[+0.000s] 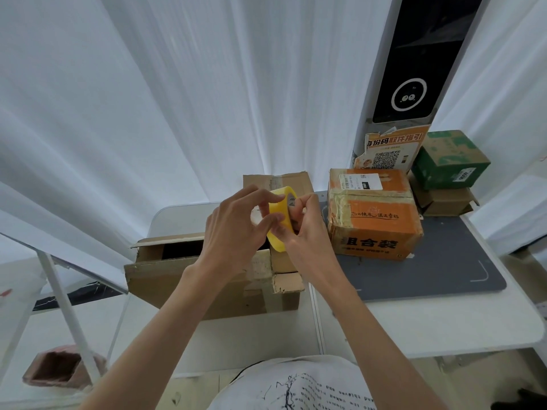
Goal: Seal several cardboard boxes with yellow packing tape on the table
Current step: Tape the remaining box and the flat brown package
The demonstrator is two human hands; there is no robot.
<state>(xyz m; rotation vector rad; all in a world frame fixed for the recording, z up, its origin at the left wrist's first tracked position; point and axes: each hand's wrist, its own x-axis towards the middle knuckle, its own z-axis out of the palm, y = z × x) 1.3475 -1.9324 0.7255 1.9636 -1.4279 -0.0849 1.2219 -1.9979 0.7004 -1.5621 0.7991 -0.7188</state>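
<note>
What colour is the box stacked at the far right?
Green box, with white printing, seen in the head view.

Bare white desk (414,321) front right gives passage; the orange printed cardboard box (374,214) and open brown cardboard box (183,276) obstruct behind.

The left hand (236,229) and right hand (305,232) cover much of the yellow tape roll (279,220) and the open box (207,276) top behind them. The tape's loose end cannot be made out. The small print on the orange box (376,220) label is too small to read.
</note>
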